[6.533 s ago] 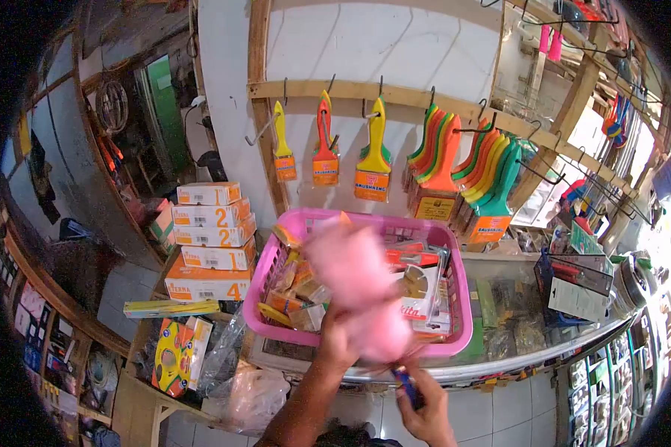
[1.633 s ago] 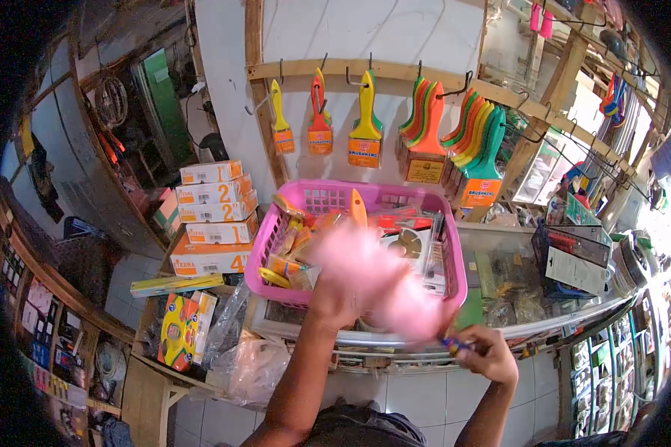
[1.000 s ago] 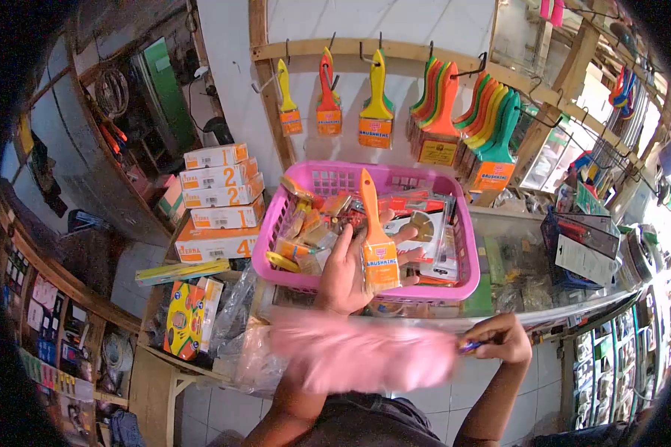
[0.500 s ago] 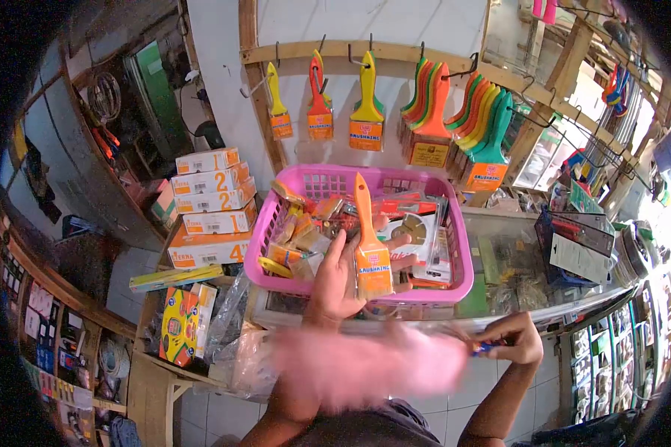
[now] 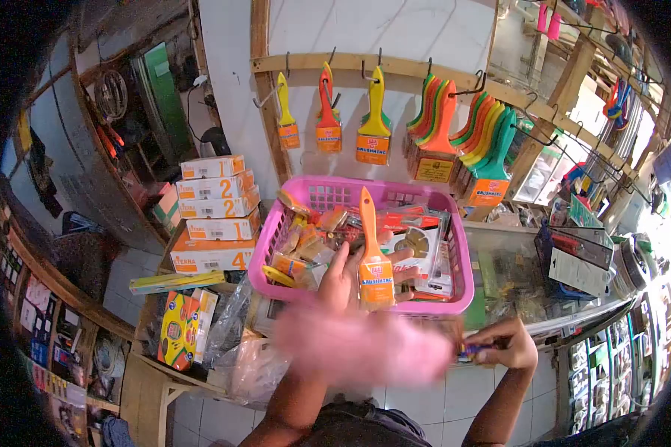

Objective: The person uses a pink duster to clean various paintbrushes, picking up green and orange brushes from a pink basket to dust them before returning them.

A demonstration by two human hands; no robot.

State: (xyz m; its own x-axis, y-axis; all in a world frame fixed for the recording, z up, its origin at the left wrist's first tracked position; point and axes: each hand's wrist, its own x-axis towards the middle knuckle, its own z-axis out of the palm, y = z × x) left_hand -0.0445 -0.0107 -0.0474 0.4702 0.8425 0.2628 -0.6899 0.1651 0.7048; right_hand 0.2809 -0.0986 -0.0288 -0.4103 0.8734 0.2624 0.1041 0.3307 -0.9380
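My left hand (image 5: 338, 281) is held palm up over the front of the pink basket, thumb on one side and fingers spread behind an orange-handled paintbrush (image 5: 376, 272). The brush lies upright across that palm, its orange label facing me. Gripped in my right hand (image 5: 513, 347) at the lower right is the blue handle of a pink duster (image 5: 365, 346). Motion smears the duster's head, which covers my left wrist just below the brush's bristle end.
Packaged goods and small brushes fill the pink basket (image 5: 466, 279) on a glass counter (image 5: 499, 253). Paintbrushes (image 5: 440, 119) hang from wall hooks behind it. Stacked white-orange boxes (image 5: 215, 255) and a yellow-red box (image 5: 179, 329) stand on the left. Packaged items (image 5: 580, 257) sit right.
The view has shifted, so the basket and hanging brushes appear slightly lower. The duster's head has moved slightly left, still blurred. Both hands keep their holds.
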